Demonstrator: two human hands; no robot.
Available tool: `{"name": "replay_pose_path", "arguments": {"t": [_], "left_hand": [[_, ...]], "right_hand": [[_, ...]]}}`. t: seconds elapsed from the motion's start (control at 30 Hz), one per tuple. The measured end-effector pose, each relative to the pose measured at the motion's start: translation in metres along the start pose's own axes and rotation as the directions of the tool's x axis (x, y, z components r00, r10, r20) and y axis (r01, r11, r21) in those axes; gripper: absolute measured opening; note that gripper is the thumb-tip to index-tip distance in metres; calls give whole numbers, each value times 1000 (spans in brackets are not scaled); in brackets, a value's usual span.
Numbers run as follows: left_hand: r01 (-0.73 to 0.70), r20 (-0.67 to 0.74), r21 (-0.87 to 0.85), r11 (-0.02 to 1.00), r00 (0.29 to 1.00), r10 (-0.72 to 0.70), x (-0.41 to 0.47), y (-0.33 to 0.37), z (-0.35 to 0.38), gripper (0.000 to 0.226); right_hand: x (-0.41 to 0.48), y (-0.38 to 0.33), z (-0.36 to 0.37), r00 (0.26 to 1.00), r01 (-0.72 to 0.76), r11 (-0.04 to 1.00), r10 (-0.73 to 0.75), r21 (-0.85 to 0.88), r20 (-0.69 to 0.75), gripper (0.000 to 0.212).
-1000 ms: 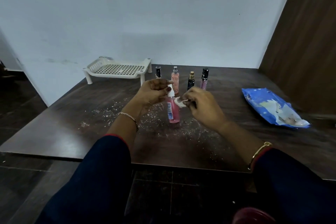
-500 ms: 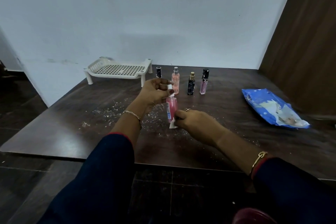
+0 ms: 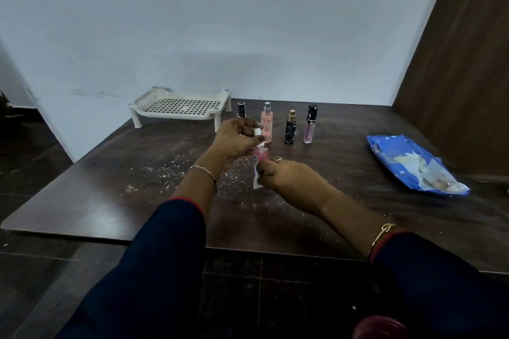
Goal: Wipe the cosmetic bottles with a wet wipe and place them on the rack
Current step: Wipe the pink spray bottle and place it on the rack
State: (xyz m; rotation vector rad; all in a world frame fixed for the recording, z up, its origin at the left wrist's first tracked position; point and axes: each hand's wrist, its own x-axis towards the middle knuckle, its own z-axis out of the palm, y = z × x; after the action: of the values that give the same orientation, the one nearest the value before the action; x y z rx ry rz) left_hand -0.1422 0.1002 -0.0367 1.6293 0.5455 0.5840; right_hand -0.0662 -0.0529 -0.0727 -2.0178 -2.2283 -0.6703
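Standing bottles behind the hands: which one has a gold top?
The black marbled bottle, third from the left. It stands between the pale pink clear spray bottle with a silver top and the lilac tube with a black cap.

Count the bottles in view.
5. Four stand in a row: black-capped bottle, peach bottle, black bottle, lilac bottle. The left hand and right hand hold the pink bottle. Others may hide behind them.

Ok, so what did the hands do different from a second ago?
The right hand slid the wet wipe down the pink bottle, from near its top to its lower part. The left hand still pinches the bottle's white top. The four standing bottles, rack and blue wipes pack stayed put.
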Motion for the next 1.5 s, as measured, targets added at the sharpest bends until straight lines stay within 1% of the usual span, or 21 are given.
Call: {"name": "replay_pose_path", "arguments": {"t": [0.17,0.3,0.43,0.53,0.6,0.7,0.77,0.83,0.93,0.97,1.13,1.23,1.3,1.37,1.4,1.47,1.5], "left_hand": [[-18,10,12,1000,1000,18,-1,3,1,29],[-24,19,67,997,1000,23,-1,6,5,28],[-29,27,68,997,999,27,-1,6,3,27],[-35,20,82,996,999,34,-1,5,3,25],[-38,12,77,996,999,37,-1,5,2,26],[-46,22,75,996,999,44,-1,5,1,27],[-55,34,83,995,998,53,-1,6,1,26],[-65,35,91,994,997,62,-1,6,1,27],[-69,36,83,994,997,66,1,4,0,29],[-70,33,86,994,997,68,2,3,1,29],[-86,7,117,989,996,85,2,4,3,28],[-73,20,87,994,997,71,4,3,2,31],[-71,37,61,996,997,68,4,2,1,30],[-81,65,58,995,995,78,4,1,-1,29],[-90,89,62,994,992,85,3,1,-2,31],[-100,130,56,993,987,92,1,0,-4,34],[-101,142,45,994,985,94,0,0,-5,35]], "right_hand": [[-8,6,1,997,57,998,-55,-35,45,25],[-15,9,4,997,58,997,-55,-57,52,24],[-15,9,4,998,63,996,-60,-70,35,22],[-15,10,4,998,57,997,-55,-60,34,27],[-16,12,4,998,41,998,-39,-53,48,30],[-19,24,6,994,-29,996,38,-82,103,25],[-24,32,5,993,-93,993,98,-75,64,23],[-26,34,1,992,-124,990,124,-61,-4,29],[-18,23,-7,994,-75,997,72,-37,-77,36],[-14,17,-9,995,-54,998,51,-36,-80,37],[-7,6,0,998,64,997,-63,-33,13,30],[-11,10,3,999,47,999,-46,-16,27,25],[-14,13,4,997,53,999,-52,-10,63,20],[-20,21,5,993,21,1000,-21,2,120,18],[-24,26,5,992,-21,1000,18,20,122,19],[-27,36,6,991,-134,987,133,93,17,22],[-25,40,5,976,-204,966,214,159,-48,23]]}}
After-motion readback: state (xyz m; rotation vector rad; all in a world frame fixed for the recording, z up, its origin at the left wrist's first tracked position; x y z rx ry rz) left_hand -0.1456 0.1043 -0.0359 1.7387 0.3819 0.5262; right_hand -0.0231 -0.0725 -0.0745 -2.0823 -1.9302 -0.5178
